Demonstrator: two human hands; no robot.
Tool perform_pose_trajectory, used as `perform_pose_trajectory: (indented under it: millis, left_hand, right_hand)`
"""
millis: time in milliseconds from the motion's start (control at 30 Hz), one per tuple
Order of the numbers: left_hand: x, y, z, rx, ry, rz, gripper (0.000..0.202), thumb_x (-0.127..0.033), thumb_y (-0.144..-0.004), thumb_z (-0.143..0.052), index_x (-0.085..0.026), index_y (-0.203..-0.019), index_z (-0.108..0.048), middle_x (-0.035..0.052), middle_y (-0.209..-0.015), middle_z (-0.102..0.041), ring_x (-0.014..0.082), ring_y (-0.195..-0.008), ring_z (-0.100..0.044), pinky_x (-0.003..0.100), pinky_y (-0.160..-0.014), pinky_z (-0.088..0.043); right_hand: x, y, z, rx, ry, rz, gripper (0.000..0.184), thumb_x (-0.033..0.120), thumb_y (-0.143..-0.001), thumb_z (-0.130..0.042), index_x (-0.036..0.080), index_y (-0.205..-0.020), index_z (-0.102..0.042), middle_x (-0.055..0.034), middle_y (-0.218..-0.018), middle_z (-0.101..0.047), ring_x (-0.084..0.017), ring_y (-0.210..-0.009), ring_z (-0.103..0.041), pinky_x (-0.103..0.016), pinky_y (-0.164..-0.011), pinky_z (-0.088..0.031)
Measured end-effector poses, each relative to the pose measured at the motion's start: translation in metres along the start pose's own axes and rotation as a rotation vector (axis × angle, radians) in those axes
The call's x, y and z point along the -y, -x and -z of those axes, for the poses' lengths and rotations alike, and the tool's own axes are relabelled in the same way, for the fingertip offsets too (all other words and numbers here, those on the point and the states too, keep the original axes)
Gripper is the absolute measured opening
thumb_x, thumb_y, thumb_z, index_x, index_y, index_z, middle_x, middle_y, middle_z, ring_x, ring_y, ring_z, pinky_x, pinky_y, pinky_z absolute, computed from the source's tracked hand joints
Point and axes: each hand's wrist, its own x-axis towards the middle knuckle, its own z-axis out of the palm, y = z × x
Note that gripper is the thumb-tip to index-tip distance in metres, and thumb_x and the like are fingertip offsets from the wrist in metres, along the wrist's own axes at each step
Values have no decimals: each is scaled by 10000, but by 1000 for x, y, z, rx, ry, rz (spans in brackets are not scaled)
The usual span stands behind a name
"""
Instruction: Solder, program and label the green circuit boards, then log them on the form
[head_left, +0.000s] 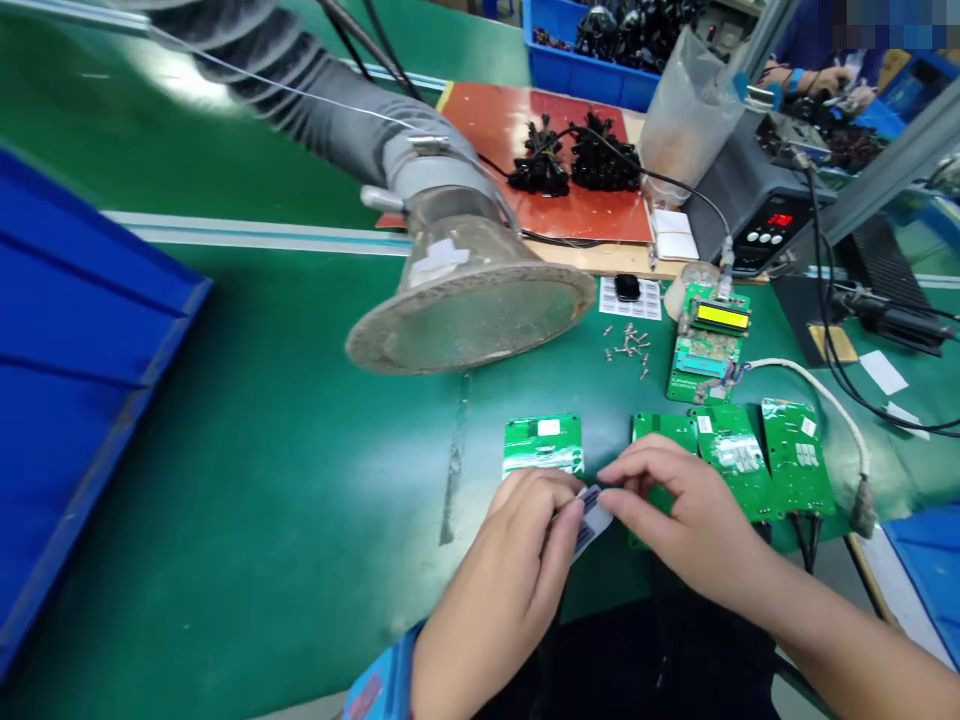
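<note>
Left hand (517,550) pinches label sheet (595,522), partly covered; grip of right hand (686,510) unclear; leftmost circuit board (542,443) partly hidden.

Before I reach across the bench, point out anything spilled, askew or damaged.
Small metal pieces lie loose on the green work surface, scattered rather than contained. A dark, patchy streak also marks that surface left of the left hand; whether wear or residue, I cannot tell.

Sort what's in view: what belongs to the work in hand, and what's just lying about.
Likely part of the work:
label strip, pinched in the left hand
green circuit boards near both hands

Apparently just lying about:
loose screws
clear plastic bag
black cable bundles
</note>
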Motion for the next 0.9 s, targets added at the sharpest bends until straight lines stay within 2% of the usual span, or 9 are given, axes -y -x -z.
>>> perform_pose_trajectory:
  millis: [133,233,400,467,567,633,700,800,900]
  left_hand:
    - [-3,4,-9,65,-13,-26,193,-218,-927,-380,-214,-765,-485,0,-775,-566,145,-736,-546,267,-656,-462]
    - [-4,6,-20,105,-10,-23,252,-240,-931,-369,-214,-698,-461,-13,-681,-541,136,-633,-528,254,-568,-441]
    - [-10,-3,-27,134,-39,30,271,-251,-933,-335,-215,-707,-480,1,-684,-557,146,-625,-548,265,-562,-459]
    - [-11,-6,-26,185,-17,40,269,-238,-933,-315,-216,-720,-478,-2,-686,-558,136,-611,-550,251,-550,-468]
    - [-10,-10,-23,255,-18,36,259,-227,-940,-305,-216,-742,-473,-11,-681,-557,119,-586,-554,233,-543,-485]
    - [-9,-12,-23,295,-58,-36,229,-234,-938,-336,-214,-777,-499,12,-769,-609,139,-679,-603,257,-603,-525]
    - [-8,-15,-24,343,-130,-155,198,-217,-926,-369,-209,-808,-528,63,-979,-654,203,-919,-629,340,-734,-558]
    - [-6,-21,-27,408,-270,-277,170,-205,-910,-421,-185,-797,-547,126,-1252,-580,298,-1222,-487,494,-905,-512]
    - [-4,-30,-27,453,-363,-293,147,-191,-892,-467,-159,-783,-560,167,-1291,-546,324,-1304,-394,533,-975,-461]
  right_hand:
    - [-5,22,-4,-77,-80,-26,111,224,-800,-592,186,-706,-636,1,-692,-555,-108,-662,-532,-227,-565,-417]
    - [-17,37,-2,-185,-232,-163,123,241,-756,-638,179,-650,-642,18,-624,-520,-83,-577,-478,-211,-505,-367]
    - [-43,39,22,-270,-641,-514,216,369,-707,-700,170,-657,-632,97,-418,-337,-25,-372,-237,-193,-380,-183]
    - [-50,37,31,-249,-731,-554,248,386,-688,-725,167,-665,-609,113,-385,-312,-17,-342,-203,-194,-363,-142]
    - [-53,34,40,-275,-786,-562,266,387,-692,-731,170,-689,-577,110,-386,-364,-13,-314,-225,-185,-341,-139]
    - [-52,29,47,-307,-819,-560,256,386,-723,-704,174,-715,-560,104,-416,-405,-11,-304,-242,-175,-328,-145]
    - [-51,19,54,-254,-863,-576,218,369,-764,-664,176,-778,-565,94,-466,-451,-9,-304,-264,-165,-322,-157]
    - [-50,2,61,-81,-922,-632,187,330,-806,-603,180,-913,-574,86,-514,-474,-13,-311,-285,-153,-318,-162]
    - [-51,-10,60,17,-923,-663,181,309,-827,-558,179,-952,-566,85,-510,-464,-18,-310,-284,-147,-313,-154]
